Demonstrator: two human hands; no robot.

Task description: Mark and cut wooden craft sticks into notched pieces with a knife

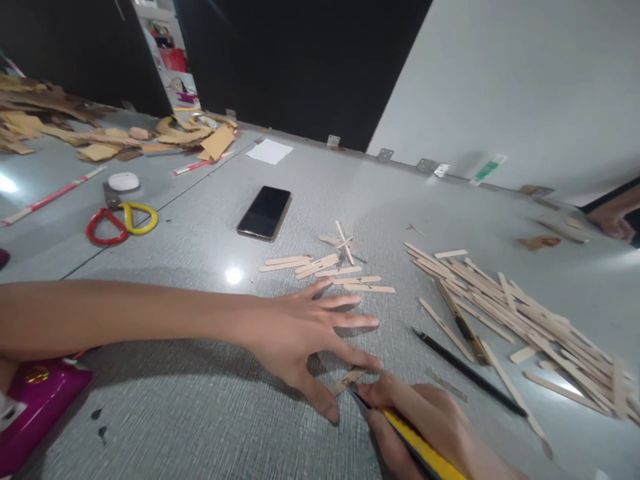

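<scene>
My left hand (305, 333) lies flat on the grey table (200, 400), fingers spread, with the thumb and index fingertip pressing a short wooden stick piece (346, 382). My right hand (425, 427) is closed around a yellow and black utility knife (417, 450), whose tip touches that stick piece. A few loose popsicle sticks (320, 267) lie just beyond my left fingers. A large heap of popsicle sticks (520, 320) spreads out to the right.
A black pencil (467, 371) lies right of my hands. A phone (265, 212), red and yellow scissors (120, 221), cardboard scraps (100, 137), white paper (269, 151) and a magenta object (35, 400) sit around. Another person's hand (613, 223) is at the far right.
</scene>
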